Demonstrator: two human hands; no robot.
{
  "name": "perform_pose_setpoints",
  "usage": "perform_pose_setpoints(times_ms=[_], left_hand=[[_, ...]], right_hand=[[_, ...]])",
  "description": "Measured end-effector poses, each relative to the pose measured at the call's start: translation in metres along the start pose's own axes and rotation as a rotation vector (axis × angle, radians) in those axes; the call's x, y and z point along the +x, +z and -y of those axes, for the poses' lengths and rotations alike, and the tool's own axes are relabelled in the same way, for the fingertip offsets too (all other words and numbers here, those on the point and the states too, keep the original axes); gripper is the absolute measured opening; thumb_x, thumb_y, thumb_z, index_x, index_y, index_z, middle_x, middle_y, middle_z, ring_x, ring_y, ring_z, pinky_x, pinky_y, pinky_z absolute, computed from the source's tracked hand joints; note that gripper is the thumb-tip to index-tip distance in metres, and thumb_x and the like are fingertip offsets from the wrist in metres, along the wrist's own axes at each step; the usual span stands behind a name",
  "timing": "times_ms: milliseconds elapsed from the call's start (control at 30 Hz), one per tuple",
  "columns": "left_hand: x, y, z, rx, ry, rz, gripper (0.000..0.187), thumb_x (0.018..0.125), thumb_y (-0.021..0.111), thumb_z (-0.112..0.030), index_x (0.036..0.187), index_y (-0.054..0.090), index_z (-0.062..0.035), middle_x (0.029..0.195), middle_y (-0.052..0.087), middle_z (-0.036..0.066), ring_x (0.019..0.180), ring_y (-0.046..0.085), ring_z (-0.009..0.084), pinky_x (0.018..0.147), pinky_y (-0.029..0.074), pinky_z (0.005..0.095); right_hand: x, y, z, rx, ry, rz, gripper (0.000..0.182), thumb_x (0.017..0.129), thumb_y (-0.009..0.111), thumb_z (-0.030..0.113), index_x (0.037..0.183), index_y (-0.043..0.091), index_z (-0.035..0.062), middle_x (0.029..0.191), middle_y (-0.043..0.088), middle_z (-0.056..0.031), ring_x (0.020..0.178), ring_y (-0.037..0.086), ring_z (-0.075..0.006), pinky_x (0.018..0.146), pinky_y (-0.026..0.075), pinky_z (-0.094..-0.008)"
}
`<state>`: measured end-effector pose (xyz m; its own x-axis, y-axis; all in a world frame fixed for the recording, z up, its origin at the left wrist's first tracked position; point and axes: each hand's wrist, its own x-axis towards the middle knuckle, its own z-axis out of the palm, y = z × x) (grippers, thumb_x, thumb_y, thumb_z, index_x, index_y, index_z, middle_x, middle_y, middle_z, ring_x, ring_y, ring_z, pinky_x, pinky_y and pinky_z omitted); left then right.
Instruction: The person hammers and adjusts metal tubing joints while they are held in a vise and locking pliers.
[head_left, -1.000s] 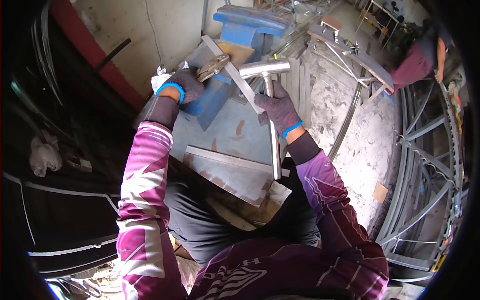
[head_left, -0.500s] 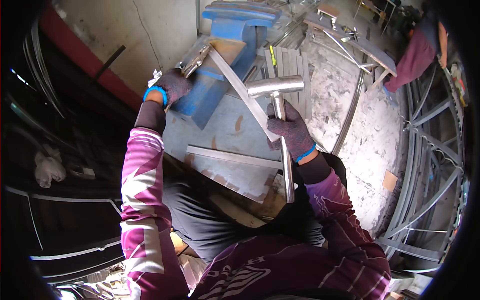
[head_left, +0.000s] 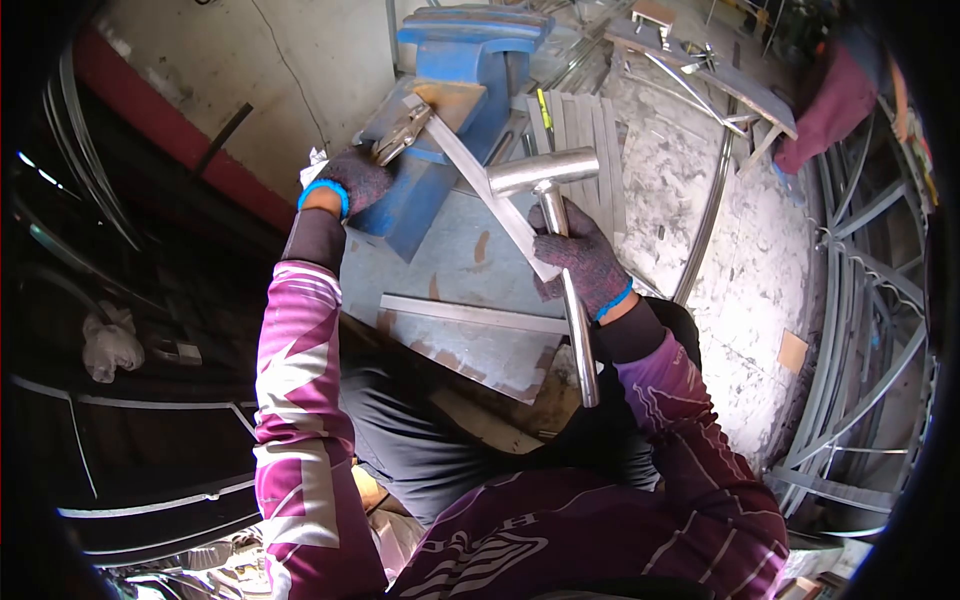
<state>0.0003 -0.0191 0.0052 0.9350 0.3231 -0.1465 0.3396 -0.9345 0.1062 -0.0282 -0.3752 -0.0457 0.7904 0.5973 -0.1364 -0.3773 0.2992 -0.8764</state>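
Note:
My left hand [head_left: 358,183], in a dark knit glove with a blue cuff, is closed round a pair of locking pliers [head_left: 400,138]. The pliers' jaws lie across the far end of a flat metal bar [head_left: 470,168], over the blue bench vise [head_left: 412,195]. From there the bar slants down toward my right hand [head_left: 588,258], gloved alike. That hand is wrapped round the handle of a metal hammer [head_left: 545,172], with the bar's near end against its fingers. The hammer's tubular head points up and crosses over the bar in this view.
Under the vise is a grey metal sheet [head_left: 460,260] with another flat strip [head_left: 470,313] lying on it. Several flat bars [head_left: 590,135] lie right of the vise. A low wooden bench [head_left: 700,75] stands farther back, a person [head_left: 835,105] beside it. Metal framework [head_left: 860,350] lines the right.
My left hand and the pliers have shifted slightly right, and the bar's far end now shows past the jaws. My right hand keeps its hold. The view has moved a little.

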Motion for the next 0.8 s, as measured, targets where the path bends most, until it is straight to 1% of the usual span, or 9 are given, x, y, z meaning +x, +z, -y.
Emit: perform_pose_setpoints(times_ms=[200, 300, 433, 500, 533, 633, 700, 733, 800], left_hand=[[-0.010, -0.010, -0.011, -0.071, -0.015, 0.000, 0.054, 0.081, 0.056, -0.036, 0.119, 0.067, 0.0008, 0.120, 0.064, 0.030, 0.116, 0.060, 0.0449, 0.098, 0.048, 0.0449], [0.011, 0.005, 0.004, 0.020, 0.028, 0.002, 0.055, 0.080, 0.057, -0.036, 0.119, 0.067, 0.0016, 0.121, 0.064, 0.030, 0.116, 0.060, 0.0447, 0.098, 0.049, 0.0447], [0.011, 0.007, 0.002, -0.004, -0.006, 0.006, 0.057, 0.080, 0.056, -0.037, 0.120, 0.067, 0.0020, 0.121, 0.064, 0.030, 0.116, 0.061, 0.0443, 0.098, 0.049, 0.0447], [0.014, 0.015, 0.007, 0.053, 0.097, -0.120, 0.041, 0.086, 0.054, -0.032, 0.102, 0.070, 0.0023, 0.107, 0.066, 0.030, 0.103, 0.064, 0.0454, 0.089, 0.052, 0.0481], [0.015, 0.016, 0.009, 0.053, 0.098, -0.121, 0.041, 0.086, 0.054, -0.032, 0.102, 0.070, 0.0023, 0.107, 0.066, 0.030, 0.103, 0.064, 0.0454, 0.089, 0.052, 0.0481], [0.015, 0.017, 0.009, 0.022, 0.095, -0.144, 0.041, 0.086, 0.054, -0.032, 0.103, 0.070, 0.0015, 0.107, 0.067, 0.030, 0.102, 0.064, 0.0455, 0.089, 0.052, 0.0485], [0.015, 0.016, 0.005, 0.131, 0.064, -0.133, 0.040, 0.086, 0.053, -0.031, 0.103, 0.070, 0.0010, 0.107, 0.067, 0.029, 0.102, 0.064, 0.0453, 0.089, 0.052, 0.0489], [0.015, 0.014, 0.004, 0.132, 0.066, -0.133, 0.040, 0.086, 0.053, -0.031, 0.103, 0.070, 0.0010, 0.107, 0.067, 0.029, 0.102, 0.064, 0.0453, 0.089, 0.052, 0.0489], [0.016, 0.011, 0.002, 0.170, 0.007, -0.054, 0.051, 0.084, 0.051, -0.035, 0.121, 0.068, -0.0044, 0.124, 0.065, 0.024, 0.120, 0.059, 0.0420, 0.102, 0.046, 0.0476]], right_hand=[[0.002, -0.003, -0.003, -0.012, -0.039, 0.032, 0.044, 0.078, 0.071, 0.013, 0.118, 0.055, 0.0070, 0.078, 0.058, -0.0060, 0.050, 0.058, -0.0193, 0.043, 0.049, -0.0316], [0.002, -0.003, -0.003, -0.028, -0.050, 0.046, 0.044, 0.078, 0.071, 0.013, 0.119, 0.055, 0.0065, 0.079, 0.059, -0.0062, 0.050, 0.059, -0.0192, 0.043, 0.049, -0.0314], [0.006, -0.006, -0.008, -0.064, -0.084, 0.030, 0.044, 0.078, 0.072, 0.013, 0.118, 0.055, 0.0061, 0.079, 0.059, -0.0061, 0.050, 0.059, -0.0190, 0.043, 0.048, -0.0315], [0.005, -0.005, -0.008, -0.061, -0.090, 0.038, 0.045, 0.078, 0.072, 0.013, 0.119, 0.055, 0.0060, 0.079, 0.059, -0.0061, 0.050, 0.059, -0.0190, 0.043, 0.048, -0.0315], [0.004, -0.002, -0.006, -0.054, -0.090, 0.037, 0.045, 0.078, 0.072, 0.013, 0.119, 0.055, 0.0059, 0.079, 0.059, -0.0061, 0.051, 0.059, -0.0188, 0.043, 0.048, -0.0316], [0.005, -0.003, -0.007, -0.035, -0.077, 0.043, 0.046, 0.077, 0.072, 0.013, 0.119, 0.055, 0.0058, 0.078, 0.059, -0.0059, 0.051, 0.059, -0.0184, 0.042, 0.047, -0.0315], [0.003, -0.004, -0.005, -0.020, -0.068, 0.046, 0.047, 0.077, 0.073, 0.013, 0.119, 0.055, 0.0059, 0.078, 0.059, -0.0058, 0.052, 0.059, -0.0181, 0.042, 0.047, -0.0314], [-0.001, 0.000, 0.000, -0.009, -0.031, 0.032, 0.043, 0.079, 0.072, 0.015, 0.118, 0.056, 0.0065, 0.077, 0.058, -0.0044, 0.052, 0.058, -0.0169, 0.042, 0.047, -0.0311], [-0.003, 0.004, 0.004, 0.002, 0.005, 0.018, 0.039, 0.082, 0.072, 0.017, 0.117, 0.057, 0.0071, 0.077, 0.058, -0.0029, 0.053, 0.058, -0.0156, 0.042, 0.046, -0.0308]])
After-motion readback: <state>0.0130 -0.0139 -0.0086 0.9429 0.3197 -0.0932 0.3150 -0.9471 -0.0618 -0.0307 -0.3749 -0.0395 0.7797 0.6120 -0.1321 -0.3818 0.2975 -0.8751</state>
